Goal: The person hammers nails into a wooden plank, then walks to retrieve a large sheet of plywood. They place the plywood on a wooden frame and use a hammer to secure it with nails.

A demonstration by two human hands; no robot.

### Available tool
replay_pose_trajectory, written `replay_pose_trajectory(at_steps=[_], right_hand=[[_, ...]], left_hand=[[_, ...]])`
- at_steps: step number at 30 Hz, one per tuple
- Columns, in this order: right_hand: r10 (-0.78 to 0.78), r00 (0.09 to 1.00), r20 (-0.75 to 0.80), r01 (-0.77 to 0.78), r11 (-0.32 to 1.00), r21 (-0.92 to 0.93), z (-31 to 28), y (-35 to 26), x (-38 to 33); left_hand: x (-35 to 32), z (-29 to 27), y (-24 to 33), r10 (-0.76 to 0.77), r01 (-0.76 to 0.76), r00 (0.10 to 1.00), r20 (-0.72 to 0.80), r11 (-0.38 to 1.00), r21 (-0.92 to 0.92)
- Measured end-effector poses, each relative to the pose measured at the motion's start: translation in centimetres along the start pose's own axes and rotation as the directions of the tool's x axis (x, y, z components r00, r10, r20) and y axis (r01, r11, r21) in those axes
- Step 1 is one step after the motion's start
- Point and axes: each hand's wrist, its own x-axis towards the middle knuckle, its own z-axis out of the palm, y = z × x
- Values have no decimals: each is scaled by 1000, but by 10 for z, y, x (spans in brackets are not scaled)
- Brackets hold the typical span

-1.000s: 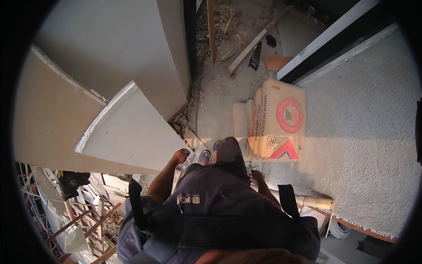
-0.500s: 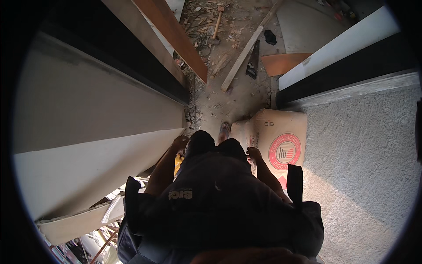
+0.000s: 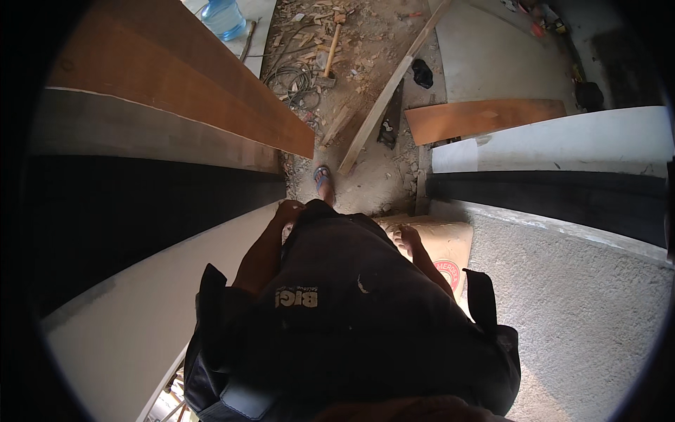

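My left hand [image 3: 290,211] hangs beside my left thigh, close to the pale wall edge. Its fingers are loosely bent and partly in shadow, with nothing visible in them. On the other side, my right hand [image 3: 405,239] hangs with loose, slightly parted fingers and holds nothing that I can see. Below it lies a brown paper cement bag [image 3: 453,243] with a round red emblem, partly hidden by my arm and dark shirt [image 3: 330,281]. My foot in a sandal [image 3: 323,174] is forward on the dusty floor.
Ahead, a long wooden plank [image 3: 383,98] lies slantwise by a handsaw [image 3: 388,130]. A long-handled hammer [image 3: 334,50], coiled cable [image 3: 295,81] and wood scraps litter the floor. An orange-brown door panel [image 3: 183,91] stands left; a rough grey wall [image 3: 562,302] is right.
I have moved forward towards the doorway. The cement bag now sits further back under my right arm, and my sandalled foot has come forward on the left. Both hands still hang at my sides.
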Motion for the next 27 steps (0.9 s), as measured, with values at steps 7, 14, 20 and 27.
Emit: replay_pose_trajectory(at_steps=[7, 14, 20, 27], right_hand=[[-504, 864, 6, 488, 835, -253, -59, -66, 58], [-138, 988, 69, 148, 972, -184, -7, -185, 43], [-37, 999, 23, 41, 984, -172, -51, -247, 49], [-57, 997, -42, 45, 972, -229, -101, -283, 65]], left_hand=[[89, -54, 67, 76, -68, 996, 46, 985, -158], [90, -86, 55, -160, 155, 984, -85, 986, -59], [101, -47, 77, -181, 190, 978, -108, 978, 83], [136, -24, 111, -138, 128, 978, -156, 989, -72]])
